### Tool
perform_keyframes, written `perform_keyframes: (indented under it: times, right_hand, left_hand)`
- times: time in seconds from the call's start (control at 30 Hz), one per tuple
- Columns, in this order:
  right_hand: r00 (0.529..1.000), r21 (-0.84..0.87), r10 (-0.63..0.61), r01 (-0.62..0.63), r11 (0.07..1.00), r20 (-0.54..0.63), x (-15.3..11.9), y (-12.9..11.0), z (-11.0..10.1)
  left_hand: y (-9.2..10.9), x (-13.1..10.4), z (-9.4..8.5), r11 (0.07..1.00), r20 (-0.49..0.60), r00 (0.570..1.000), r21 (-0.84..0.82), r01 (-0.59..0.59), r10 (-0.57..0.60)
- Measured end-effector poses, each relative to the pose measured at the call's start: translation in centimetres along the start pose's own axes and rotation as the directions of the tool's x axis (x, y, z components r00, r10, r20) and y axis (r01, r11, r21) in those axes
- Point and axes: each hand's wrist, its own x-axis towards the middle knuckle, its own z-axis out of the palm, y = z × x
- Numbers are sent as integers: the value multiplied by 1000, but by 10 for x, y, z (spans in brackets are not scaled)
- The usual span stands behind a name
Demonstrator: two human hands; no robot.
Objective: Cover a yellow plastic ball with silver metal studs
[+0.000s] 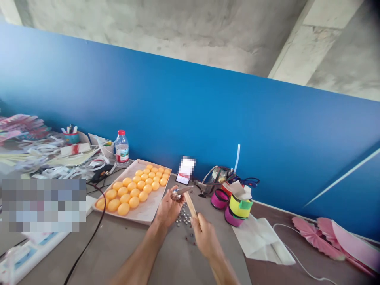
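In the head view, my left hand (168, 209) is curled around a shiny silver round piece (175, 194), whose exact kind I cannot make out. My right hand (205, 233) grips a small hammer (190, 205) by its pale wooden handle. The narrow dark metal head lies right at the silver piece; whether they touch I cannot tell. Below and between my hands, many small shiny silver pieces (184, 217) are scattered over the grey table (130, 253). Left of my left hand stands a shallow white tray (145, 217) with rows of orange balls (134, 202).
A lit phone (184, 170) leans at the blue partition (190, 114). Rolls of magenta and yellow tape (240, 206) stand right, beside white paper (264, 241) and pink fans (317, 237). Leftward are a bottle (122, 148), a black cable (96, 229), a power strip (38, 253) and clutter.
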Motion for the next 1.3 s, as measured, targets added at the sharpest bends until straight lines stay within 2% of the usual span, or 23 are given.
perform_keyframes:
  times: [0.17, 0.37, 0.5, 0.67, 0.87, 1.1, 1.2, 1.3]
  right_hand:
    - [995, 28, 20, -18, 999, -99, 3, 1, -1]
    - [998, 59, 56, -55, 997, -19, 5, 5, -3]
    - [995, 149, 63, -51, 987, -72, 3, 1, -11]
    - [999, 57, 36, -35, 998, -23, 2, 1, -5]
    - [995, 134, 78, -69, 989, -60, 2, -3, -10]
    - [991, 99, 107, -115, 988, 82, 4, 4, -2]
    - [992, 172, 117, -124, 977, 48, 4, 5, -7]
    - [995, 165, 94, -100, 981, 41, 3, 4, -6]
  left_hand:
    - [1, 2, -1, 1000, -10, 1000, -23, -3, 3]
    - [-1, 5, -7, 999, 3, 999, -42, -32, 32]
    - [-1, 7, -9, 998, 22, 1000, -58, 12, -11]
    - [-1, 5, -9, 1000, 2, 1000, -16, -20, 20]
    - [2, 6, -9, 999, 27, 1000, -42, 1, 1]
    - [1, 3, -9, 999, 23, 1000, -33, -15, 16]
    - [2, 3, -8, 999, 62, 998, -53, 0, 3]
    - [1, 5, -9, 999, 5, 1000, -33, -12, 12]
